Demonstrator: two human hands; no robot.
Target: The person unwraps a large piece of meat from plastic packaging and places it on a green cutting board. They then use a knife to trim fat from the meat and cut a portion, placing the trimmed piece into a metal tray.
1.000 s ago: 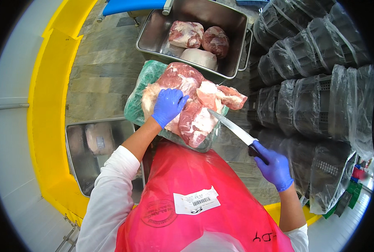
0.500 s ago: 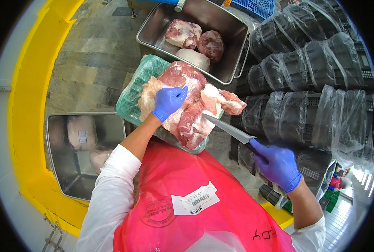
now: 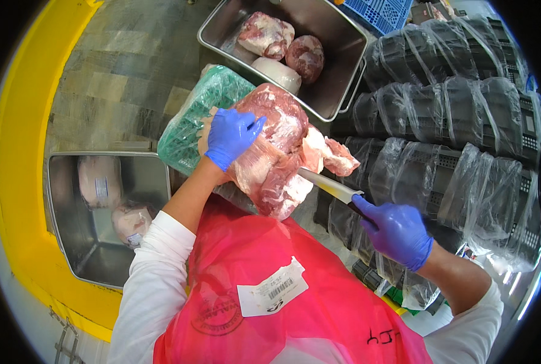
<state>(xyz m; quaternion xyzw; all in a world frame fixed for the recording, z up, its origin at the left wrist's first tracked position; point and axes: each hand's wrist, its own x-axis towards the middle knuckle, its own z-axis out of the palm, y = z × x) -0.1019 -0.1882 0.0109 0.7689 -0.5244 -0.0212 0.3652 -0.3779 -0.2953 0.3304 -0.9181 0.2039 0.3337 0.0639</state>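
A large raw piece of meat (image 3: 276, 118), pink-red with pale fat, lies on a green crate covered in clear plastic (image 3: 191, 127) in front of me. My left hand (image 3: 233, 134), in a blue glove, is closed on the fatty left side of the meat, its fingers curled in. In my right hand (image 3: 397, 230), also gloved in blue, is the dark handle of a knife (image 3: 334, 185). Its blade points left and up, and the tip is hidden in the meat near the lower right, below a jutting fatty end (image 3: 338, 158).
Beyond the crate stands a steel tub (image 3: 222, 48) with several meat pieces. Another steel tub (image 3: 109, 273) at left holds wrapped pieces (image 3: 99, 182). Stacks of black crates (image 3: 434, 115) in clear plastic rise at right. A blue crate (image 3: 380, 13) is at the top.
The knife's blade has gone from lying at the meat's surface to having its tip inside it. My left hand has shifted slightly up and left, pulling the meat's side, and the view has shifted.
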